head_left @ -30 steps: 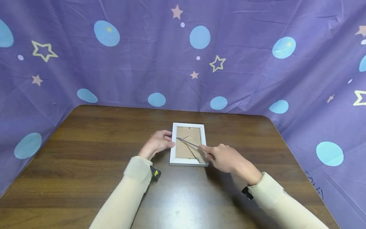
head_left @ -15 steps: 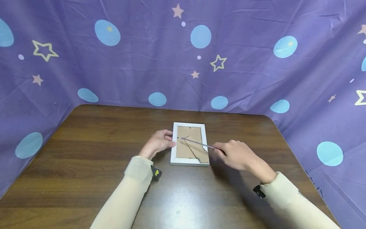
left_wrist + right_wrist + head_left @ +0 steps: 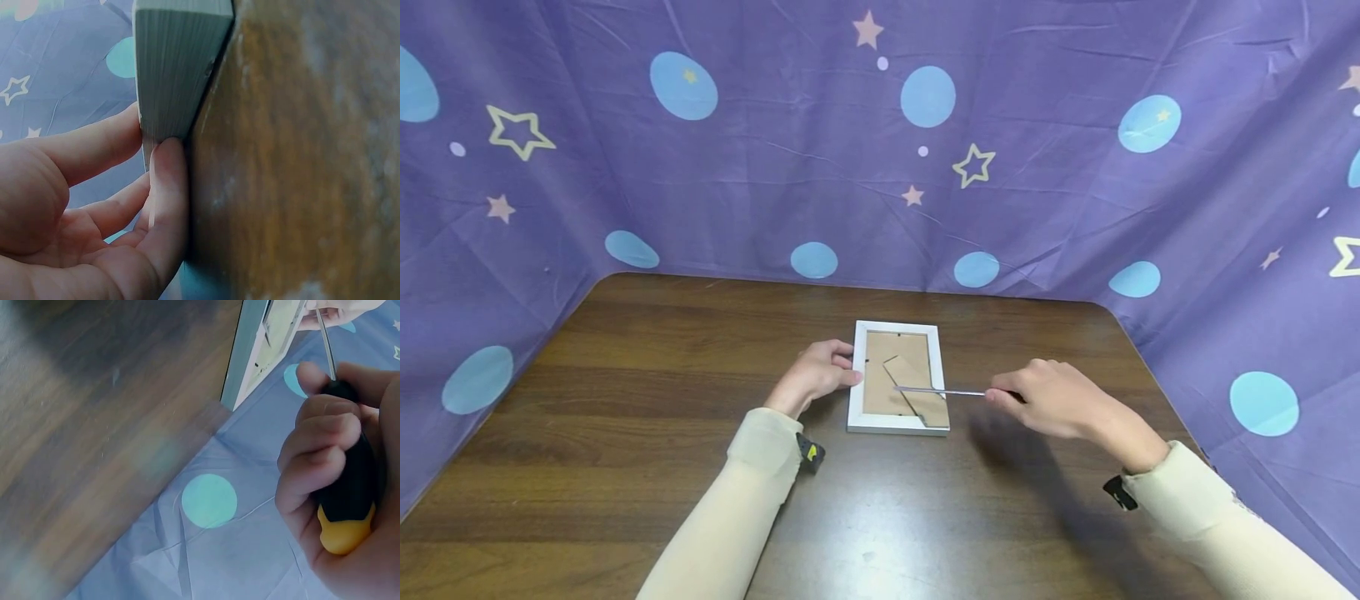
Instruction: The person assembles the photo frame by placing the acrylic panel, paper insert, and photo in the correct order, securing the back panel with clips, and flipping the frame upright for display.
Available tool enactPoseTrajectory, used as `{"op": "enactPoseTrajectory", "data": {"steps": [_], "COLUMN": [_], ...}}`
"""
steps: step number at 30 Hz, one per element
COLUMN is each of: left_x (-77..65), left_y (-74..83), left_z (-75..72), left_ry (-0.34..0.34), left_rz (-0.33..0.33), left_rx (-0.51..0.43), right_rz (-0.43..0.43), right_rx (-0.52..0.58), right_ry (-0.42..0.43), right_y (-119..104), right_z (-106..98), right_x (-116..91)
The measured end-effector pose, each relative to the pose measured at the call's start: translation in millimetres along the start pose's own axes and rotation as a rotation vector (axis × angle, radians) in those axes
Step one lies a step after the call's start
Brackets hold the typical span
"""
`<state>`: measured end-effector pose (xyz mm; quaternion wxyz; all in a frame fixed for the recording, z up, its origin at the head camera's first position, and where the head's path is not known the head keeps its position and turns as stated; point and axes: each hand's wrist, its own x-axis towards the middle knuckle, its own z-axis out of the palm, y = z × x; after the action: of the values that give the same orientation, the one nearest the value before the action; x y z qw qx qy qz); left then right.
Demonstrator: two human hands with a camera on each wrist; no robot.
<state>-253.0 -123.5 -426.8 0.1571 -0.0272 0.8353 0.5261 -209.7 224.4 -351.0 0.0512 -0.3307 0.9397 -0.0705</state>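
Note:
A white picture frame lies face down on the table, its tan backing board showing. A stand flap lies slanted across the board and over the frame's lower right corner. My left hand holds the frame's left edge between thumb and fingers; the left wrist view shows fingertips against the side. My right hand grips a screwdriver by its black and yellow handle. Its thin metal shaft points left over the flap; whether the tip touches anything, I cannot tell.
The brown wooden table extends around the frame on all sides. A purple cloth with blue dots and stars hangs behind and beside it. Black cameras sit at both wrists.
My right hand has moved right, drawing the screwdriver tip from the frame's left inner edge toward the board's middle and slightly nearer. The left hand and frame hold still.

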Motion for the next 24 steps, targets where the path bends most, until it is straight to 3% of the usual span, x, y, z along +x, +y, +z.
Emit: {"op": "enactPoseTrajectory", "data": {"steps": [11, 24], "left_x": [-0.3, 1.0], "left_y": [-0.1, -1.0], "left_z": [-0.3, 0.1], "left_ry": [-0.003, -0.007], "left_rz": [-0.005, -0.008], "left_rx": [0.009, -0.009], "right_rz": [-0.05, -0.068], "right_rx": [-0.051, -0.073], "right_ry": [-0.047, -0.045], "right_y": [4.4, 5.4], "right_z": [-4.5, -4.3], "right_x": [-5.1, -6.3]}}
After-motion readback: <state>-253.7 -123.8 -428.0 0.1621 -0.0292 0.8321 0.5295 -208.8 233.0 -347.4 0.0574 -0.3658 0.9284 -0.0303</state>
